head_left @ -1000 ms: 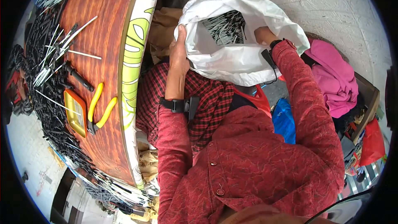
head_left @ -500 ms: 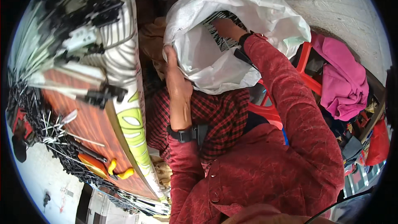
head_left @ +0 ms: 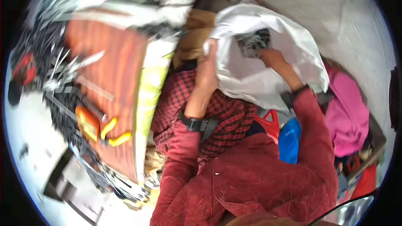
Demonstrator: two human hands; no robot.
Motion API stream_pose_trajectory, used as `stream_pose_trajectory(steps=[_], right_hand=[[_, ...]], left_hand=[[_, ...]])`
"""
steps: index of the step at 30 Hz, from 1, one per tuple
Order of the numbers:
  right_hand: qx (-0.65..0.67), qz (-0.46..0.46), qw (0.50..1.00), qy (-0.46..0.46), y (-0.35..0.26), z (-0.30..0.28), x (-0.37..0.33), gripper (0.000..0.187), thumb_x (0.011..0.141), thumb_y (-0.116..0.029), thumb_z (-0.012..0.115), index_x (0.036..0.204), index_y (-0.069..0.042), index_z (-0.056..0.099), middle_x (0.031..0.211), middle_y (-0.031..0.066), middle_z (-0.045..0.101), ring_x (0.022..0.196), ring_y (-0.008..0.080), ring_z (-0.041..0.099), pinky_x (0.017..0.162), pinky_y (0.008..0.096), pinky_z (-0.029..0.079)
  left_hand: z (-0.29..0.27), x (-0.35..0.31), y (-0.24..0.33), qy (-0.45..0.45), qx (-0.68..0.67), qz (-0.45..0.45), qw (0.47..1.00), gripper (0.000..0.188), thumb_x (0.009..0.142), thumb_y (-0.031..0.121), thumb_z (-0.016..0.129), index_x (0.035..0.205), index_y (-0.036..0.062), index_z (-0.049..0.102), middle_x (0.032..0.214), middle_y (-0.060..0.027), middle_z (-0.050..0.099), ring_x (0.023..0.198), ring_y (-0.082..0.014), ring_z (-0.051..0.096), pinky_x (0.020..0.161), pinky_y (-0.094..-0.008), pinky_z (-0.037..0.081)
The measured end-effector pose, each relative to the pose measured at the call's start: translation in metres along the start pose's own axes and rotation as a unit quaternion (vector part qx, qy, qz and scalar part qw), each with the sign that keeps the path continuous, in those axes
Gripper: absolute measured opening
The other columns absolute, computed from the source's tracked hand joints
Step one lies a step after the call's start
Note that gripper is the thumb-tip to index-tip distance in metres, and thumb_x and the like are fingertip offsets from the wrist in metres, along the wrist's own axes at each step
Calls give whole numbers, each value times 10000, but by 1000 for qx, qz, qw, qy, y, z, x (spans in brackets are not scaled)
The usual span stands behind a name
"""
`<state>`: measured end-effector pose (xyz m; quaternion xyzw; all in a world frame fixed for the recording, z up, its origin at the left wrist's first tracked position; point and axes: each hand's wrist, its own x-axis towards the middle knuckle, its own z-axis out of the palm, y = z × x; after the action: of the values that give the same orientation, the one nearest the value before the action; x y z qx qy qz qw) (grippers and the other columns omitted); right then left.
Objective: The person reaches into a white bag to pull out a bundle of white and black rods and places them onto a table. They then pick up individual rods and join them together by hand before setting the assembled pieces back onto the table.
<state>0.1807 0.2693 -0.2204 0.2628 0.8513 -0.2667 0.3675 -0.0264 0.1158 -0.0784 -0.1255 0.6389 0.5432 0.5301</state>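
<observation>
A large white sack point(head_left: 307, 37) stands with its mouth wide and its rim rolled outward. My left hand point(head_left: 206, 73) is closed on the near-left rim, thumb up along the edge. Inside the sack, my right hand point(head_left: 274, 60) reaches in from the right, touching or close beside a heap of thin black and whitish strips point(head_left: 251, 44). Motion blur smears its fingers, so whether they hold a strip is unclear. A red-and-black checked cloth point(head_left: 180, 104) lies under my left forearm, below the sack.
On the left, a wood-patterned table point(head_left: 104, 50) bears piles of black and pale strips point(head_left: 63, 113), yellow-handled pliers point(head_left: 115, 134) and an orange tool point(head_left: 87, 121). A pink cloth point(head_left: 347, 113) hangs at right. Red plastic point(head_left: 270, 123) and a blue item point(head_left: 289, 140) lie beside my lap.
The view has shifted, so the sack and table appear farther right. My right hand has moved from over the strips to their near-right edge. My left hand keeps its hold on the rim.
</observation>
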Motion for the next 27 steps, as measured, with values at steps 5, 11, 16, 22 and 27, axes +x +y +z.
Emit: stream_pose_trajectory(steps=[5,11,16,22,27], right_hand=[[75,-148,844,511,-26,-110,-169,343,777,79,594,1109,-3,622,1096,153,642,1047,356,591,924,398,456],[-79,91,856,503,24,-113,-185,617,818,-308,722,1312,-17,493,1322,203,509,1162,379,518,977,438,410],[148,130,900,388,155,-14,-121,504,866,-228,661,1282,6,498,1175,199,600,1037,364,601,865,430,475],[722,-34,565,397,42,-133,-237,318,891,-113,536,1166,37,594,1150,166,624,971,291,639,831,396,515],[755,-84,499,418,43,-155,-305,367,925,-196,482,1153,58,616,1090,180,647,1019,292,616,892,409,492]], left_hand=[[7,2,-10,29,49,-6,998,800,865,626,554,1282,-56,529,1216,-125,596,1051,-199,554,919,-337,425],[-7,-7,-37,-68,-128,17,989,740,888,573,559,1335,-13,490,1316,-114,537,1171,-210,512,976,-333,409],[9,-19,-42,-124,-187,9,975,617,936,527,511,1300,29,521,1229,-111,604,1074,-227,594,912,-370,488],[29,-94,-21,-149,-97,-24,984,740,927,578,477,1460,83,339,1485,-111,357,1355,-227,332,1097,-391,294],[43,-120,-37,-288,-219,23,932,572,975,464,467,1388,70,433,1361,-71,514,1185,-198,526,998,-350,434]])
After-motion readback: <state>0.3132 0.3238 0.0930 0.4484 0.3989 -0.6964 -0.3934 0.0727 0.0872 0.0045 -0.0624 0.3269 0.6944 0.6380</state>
